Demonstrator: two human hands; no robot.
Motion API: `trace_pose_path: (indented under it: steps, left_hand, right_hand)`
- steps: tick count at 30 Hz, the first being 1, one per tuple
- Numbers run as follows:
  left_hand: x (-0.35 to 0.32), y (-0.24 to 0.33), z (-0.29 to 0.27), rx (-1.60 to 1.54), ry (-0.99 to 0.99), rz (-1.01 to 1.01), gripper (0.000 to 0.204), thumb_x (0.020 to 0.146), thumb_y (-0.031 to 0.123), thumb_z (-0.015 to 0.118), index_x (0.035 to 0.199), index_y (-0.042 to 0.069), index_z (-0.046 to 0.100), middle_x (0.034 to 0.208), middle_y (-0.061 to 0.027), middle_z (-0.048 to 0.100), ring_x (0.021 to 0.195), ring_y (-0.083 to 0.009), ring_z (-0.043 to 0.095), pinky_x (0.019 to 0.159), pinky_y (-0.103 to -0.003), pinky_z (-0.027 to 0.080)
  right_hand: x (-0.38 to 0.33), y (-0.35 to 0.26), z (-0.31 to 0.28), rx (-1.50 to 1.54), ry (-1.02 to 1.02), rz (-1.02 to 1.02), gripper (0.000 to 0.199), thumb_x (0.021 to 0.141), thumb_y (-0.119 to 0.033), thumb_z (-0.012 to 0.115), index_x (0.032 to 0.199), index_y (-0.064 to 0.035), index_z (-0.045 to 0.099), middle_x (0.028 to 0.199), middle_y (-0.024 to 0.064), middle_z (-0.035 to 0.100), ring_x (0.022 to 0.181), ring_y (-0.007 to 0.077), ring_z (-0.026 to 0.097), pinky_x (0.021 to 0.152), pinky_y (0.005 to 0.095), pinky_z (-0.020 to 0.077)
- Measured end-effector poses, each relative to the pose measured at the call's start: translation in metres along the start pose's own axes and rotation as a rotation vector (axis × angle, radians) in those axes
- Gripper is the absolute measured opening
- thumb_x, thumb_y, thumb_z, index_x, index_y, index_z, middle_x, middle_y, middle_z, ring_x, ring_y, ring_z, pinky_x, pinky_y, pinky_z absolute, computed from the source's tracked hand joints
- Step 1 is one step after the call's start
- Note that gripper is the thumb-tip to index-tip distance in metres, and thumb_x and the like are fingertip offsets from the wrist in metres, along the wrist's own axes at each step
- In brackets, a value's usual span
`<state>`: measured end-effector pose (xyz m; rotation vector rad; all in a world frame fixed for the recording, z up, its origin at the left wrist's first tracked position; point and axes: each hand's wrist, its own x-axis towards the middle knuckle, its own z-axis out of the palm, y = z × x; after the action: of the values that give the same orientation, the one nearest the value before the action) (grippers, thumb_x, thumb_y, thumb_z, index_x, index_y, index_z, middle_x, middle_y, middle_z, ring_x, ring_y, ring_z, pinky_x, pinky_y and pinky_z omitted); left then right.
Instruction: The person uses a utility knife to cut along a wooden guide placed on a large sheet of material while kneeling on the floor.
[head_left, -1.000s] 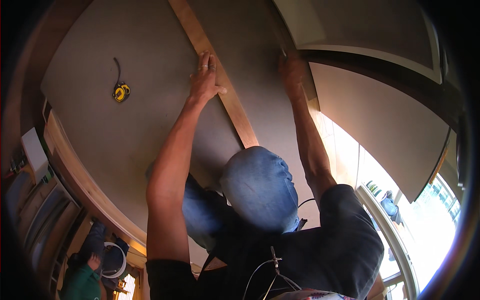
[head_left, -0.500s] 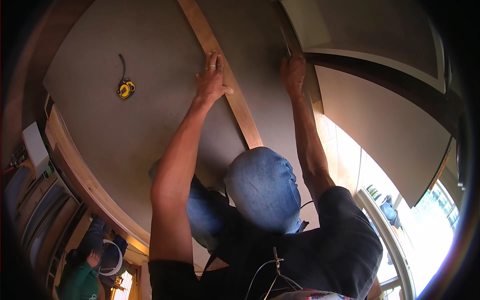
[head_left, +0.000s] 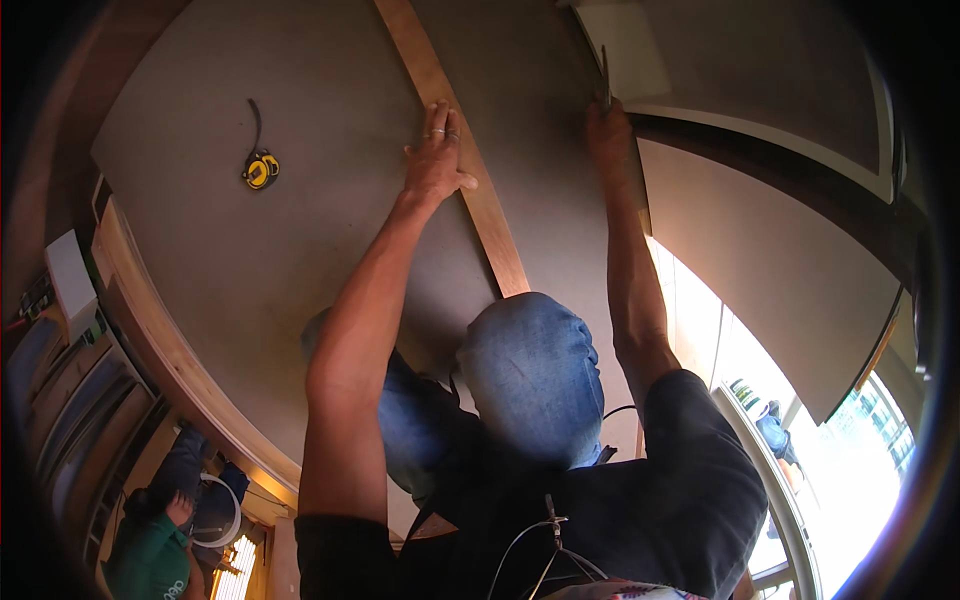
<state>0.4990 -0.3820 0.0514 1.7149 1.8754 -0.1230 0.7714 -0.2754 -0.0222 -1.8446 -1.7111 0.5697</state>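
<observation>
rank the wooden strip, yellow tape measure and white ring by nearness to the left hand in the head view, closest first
1. Wooden strip: touching, under the left hand
2. Yellow tape measure: off to the hand's left
3. White ring: far down at the view's lower left

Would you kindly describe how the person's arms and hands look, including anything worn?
Short black fabric sleeves end above the elbows, leaving the forearms bare. The ungloved left hand wears at least one slim, pale ring. The right hand also looks ungloved; it is too dim to show rings.
</observation>
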Motion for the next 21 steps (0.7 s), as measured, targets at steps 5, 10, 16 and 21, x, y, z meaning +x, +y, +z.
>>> trace_pose_path:
  steps: [5,10,16,21]
  left_hand:
    - [0.000,0.002,-0.004,0.034,-0.037,-0.024,0.120,0.065,0.035,0.091,0.156,0.002,0.020,0.166,-0.0080,0.006,0.154,-0.0258,0.010,0.109,-0.065,0.042]
    - [0.002,0.001,-0.003,0.019,-0.036,-0.021,0.121,0.065,0.034,0.091,0.156,0.002,0.018,0.166,-0.0076,0.005,0.154,-0.0256,0.009,0.109,-0.065,0.042]
    - [0.002,0.000,-0.005,0.005,-0.055,-0.024,0.122,0.065,0.034,0.091,0.157,0.001,0.017,0.167,-0.0067,0.002,0.154,-0.0255,0.006,0.111,-0.066,0.039]
    - [0.003,-0.001,-0.003,-0.031,-0.025,-0.007,0.120,0.064,0.030,0.092,0.155,0.000,0.019,0.166,-0.0081,0.006,0.154,-0.0252,0.006,0.109,-0.068,0.040]
  right_hand:
    - [0.031,-0.003,-0.030,0.268,-0.330,0.255,0.048,0.093,-0.038,0.067,0.114,0.0055,0.064,0.090,0.0133,0.068,0.086,0.0266,0.065,0.082,0.0375,0.0488]
    - [0.044,-0.035,-0.060,0.234,-0.542,0.318,0.047,0.090,-0.041,0.070,0.112,0.0014,0.069,0.084,0.0029,0.063,0.081,0.0159,0.057,0.079,0.0333,0.0471]
    - [0.029,-0.065,-0.079,0.286,-0.517,0.212,0.043,0.089,-0.038,0.071,0.109,-0.0007,0.072,0.079,0.0001,0.060,0.077,0.0130,0.055,0.076,0.0298,0.0450]
    - [0.026,-0.066,-0.077,0.302,-0.462,0.189,0.043,0.089,-0.038,0.070,0.108,0.0002,0.071,0.077,-0.0008,0.058,0.074,0.0112,0.051,0.073,0.0310,0.0440]
